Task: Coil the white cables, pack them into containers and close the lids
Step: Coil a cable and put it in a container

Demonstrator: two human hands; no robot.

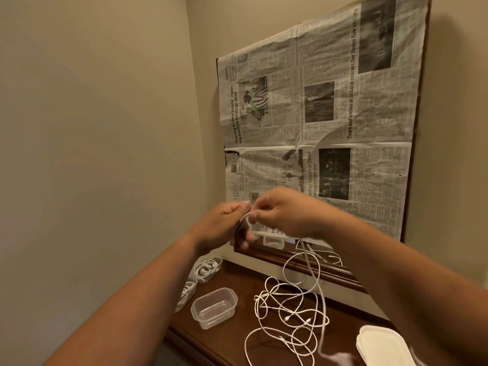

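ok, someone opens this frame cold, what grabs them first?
Probably the newspaper spread over the framed panel on the wall, filling the upper right. Next, the left hand and right hand held up mid-frame, both pinching a white cable that trails down into a loose tangle on the wooden top. Left of the tangle stands an open, empty container.

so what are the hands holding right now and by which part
A thin white cable, at its upper end: the left hand grips a small loop of it, the right hand pinches it right beside. The rest hangs down.
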